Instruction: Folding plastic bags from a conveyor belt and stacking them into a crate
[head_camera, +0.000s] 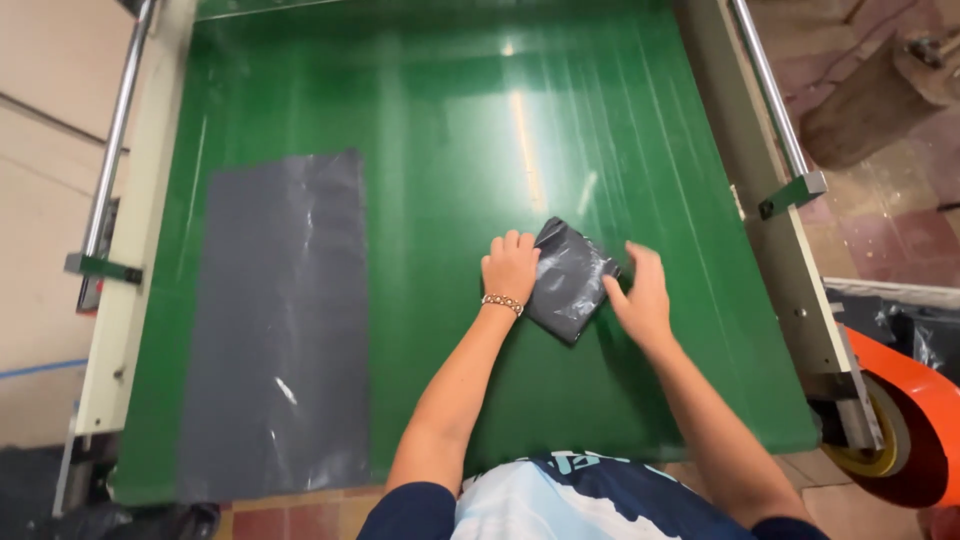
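Now both hands are pressing a folded grey plastic bag (568, 280) on the green belt (450, 130).
The left hand (510, 266) is curling loosely onto its left edge, the right hand (640, 296) is lying open against its right edge; a flat grey bag (280, 320) is lying well apart to the left.

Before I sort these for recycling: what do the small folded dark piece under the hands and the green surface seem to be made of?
The folded piece looks like thin dark grey plastic film: glossy, with crinkly highlights. The green surface appears to be smooth, shiny rubber or plastic belting, since it mirrors the overhead light; which one is unclear.
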